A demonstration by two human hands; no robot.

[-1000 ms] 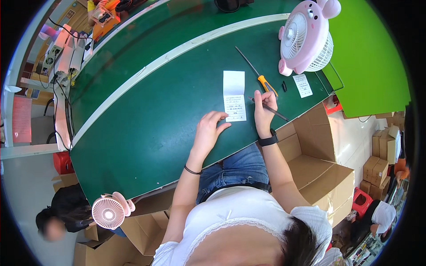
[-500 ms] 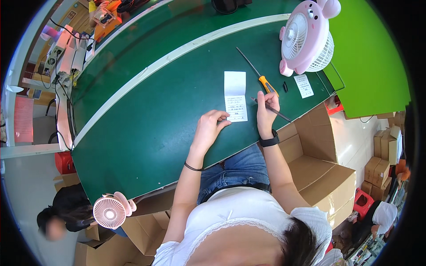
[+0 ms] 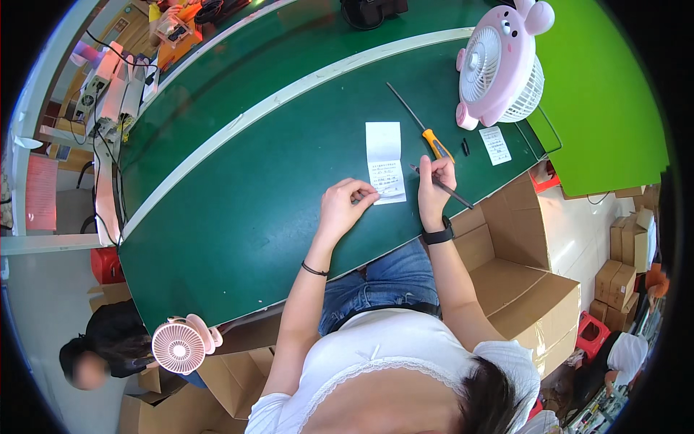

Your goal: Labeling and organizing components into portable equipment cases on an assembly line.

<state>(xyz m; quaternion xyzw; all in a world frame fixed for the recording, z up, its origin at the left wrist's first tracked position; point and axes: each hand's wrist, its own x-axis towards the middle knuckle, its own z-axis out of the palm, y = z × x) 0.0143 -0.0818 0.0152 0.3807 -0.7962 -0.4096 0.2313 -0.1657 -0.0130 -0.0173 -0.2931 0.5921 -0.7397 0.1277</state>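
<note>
A small white notepad (image 3: 384,143) lies on the green table, its cover turned back and writing on the lower sheet. At its lower left edge, my left hand (image 3: 345,206) pinches the sheet between thumb and fingers, and the bottom of that sheet is lifted and curled. Just right of the pad, my right hand (image 3: 436,189) grips a black pen (image 3: 460,198), whose tip points up and left toward the pad. A black pen cap (image 3: 465,147) and a screwdriver (image 3: 436,143) with an orange handle lie beyond my right hand.
A loose written slip (image 3: 495,146) lies near the pink animal-shaped fan (image 3: 499,69) at the far right. A small pink clip fan (image 3: 178,347) is at the table's left corner. Open cardboard boxes (image 3: 531,289) stand beside my legs; a pale strip (image 3: 289,83) crosses the table.
My left fingers have raised the bottom of the notepad's written sheet, which lay flat before. My right hand stays beside the pad with the pen. The whole view has shifted slightly.
</note>
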